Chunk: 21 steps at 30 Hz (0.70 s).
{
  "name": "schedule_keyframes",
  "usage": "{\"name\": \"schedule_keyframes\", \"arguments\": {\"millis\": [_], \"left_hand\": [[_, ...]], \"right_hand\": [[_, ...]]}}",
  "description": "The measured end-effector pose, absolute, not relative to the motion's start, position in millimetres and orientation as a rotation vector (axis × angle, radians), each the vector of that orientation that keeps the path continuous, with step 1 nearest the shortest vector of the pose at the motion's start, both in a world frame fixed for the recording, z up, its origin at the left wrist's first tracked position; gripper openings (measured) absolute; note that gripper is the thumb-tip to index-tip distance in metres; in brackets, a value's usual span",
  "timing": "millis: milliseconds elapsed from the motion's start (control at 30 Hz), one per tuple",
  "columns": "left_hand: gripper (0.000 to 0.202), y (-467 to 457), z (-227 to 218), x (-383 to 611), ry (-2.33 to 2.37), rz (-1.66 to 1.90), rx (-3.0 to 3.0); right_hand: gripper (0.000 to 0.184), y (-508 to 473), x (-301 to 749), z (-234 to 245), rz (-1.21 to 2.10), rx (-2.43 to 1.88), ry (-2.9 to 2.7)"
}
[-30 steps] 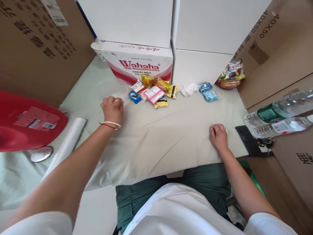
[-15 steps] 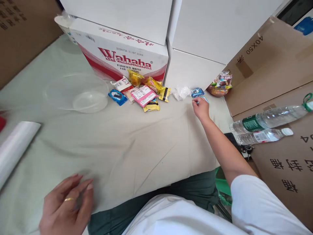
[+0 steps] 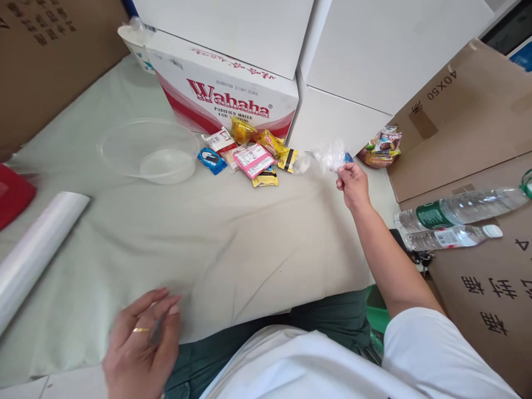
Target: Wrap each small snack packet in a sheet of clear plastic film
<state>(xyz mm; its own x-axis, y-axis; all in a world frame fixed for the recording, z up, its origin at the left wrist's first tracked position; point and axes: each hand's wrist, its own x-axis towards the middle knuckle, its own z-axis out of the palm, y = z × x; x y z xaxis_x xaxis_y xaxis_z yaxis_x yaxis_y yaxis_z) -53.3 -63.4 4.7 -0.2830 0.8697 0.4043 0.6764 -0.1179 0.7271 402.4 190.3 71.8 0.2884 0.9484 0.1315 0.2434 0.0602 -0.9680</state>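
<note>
My right hand (image 3: 353,180) is raised over the far right of the cloth-covered table (image 3: 233,233), fingers pinched on a crumpled clear plastic wrapper (image 3: 331,155). A blue snack packet (image 3: 348,158) peeks out behind it. A pile of snack packets (image 3: 253,155), yellow, pink and blue, lies to the left of that hand, in front of the Wahaha box (image 3: 226,100). My left hand (image 3: 141,346) hovers near the table's front edge, fingers loosely spread, a ring on one finger, nothing in it. A clear plastic bowl (image 3: 152,149) stands left of the snacks.
White boxes (image 3: 353,61) and brown cartons (image 3: 453,111) wall the table at the back and sides. A bowl of snacks (image 3: 380,149) sits at the back right. Two water bottles (image 3: 457,219) lie on a carton at right. A plastic film roll (image 3: 35,249) lies at left.
My right hand has lifted the clear wrapper off the table near the blue packets. My left hand stayed near the front edge. The view shifted a little.
</note>
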Motion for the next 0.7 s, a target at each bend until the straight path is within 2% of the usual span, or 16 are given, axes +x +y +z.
{"name": "schedule_keyframes", "arguments": {"millis": [133, 267, 367, 467, 600, 700], "left_hand": [[0.025, -36, 25, 0, 1.583, 1.216, 1.443], [0.038, -10, 39, 52, 1.336, 1.082, 1.201], [0.036, -4, 46, 72, 1.282, 1.067, 1.364], [0.033, -12, 41, 68, 1.295, 1.057, 1.544], [0.039, -37, 20, 40, 1.447, 1.005, 1.456], [0.044, -53, 20, 21, 1.494, 0.990, 1.230]], "right_hand": [[0.040, 137, 395, 75, 1.137, -1.248, -0.864], [0.042, 100, 394, 67, 1.288, -1.149, -0.731], [0.040, 89, 407, 62, 1.164, -1.176, -0.721], [0.037, 103, 427, 65, 0.908, -1.232, -0.809], [0.027, 172, 436, 74, 0.568, -1.329, -1.011], [0.020, 235, 425, 74, 0.480, -1.533, -1.247]]}}
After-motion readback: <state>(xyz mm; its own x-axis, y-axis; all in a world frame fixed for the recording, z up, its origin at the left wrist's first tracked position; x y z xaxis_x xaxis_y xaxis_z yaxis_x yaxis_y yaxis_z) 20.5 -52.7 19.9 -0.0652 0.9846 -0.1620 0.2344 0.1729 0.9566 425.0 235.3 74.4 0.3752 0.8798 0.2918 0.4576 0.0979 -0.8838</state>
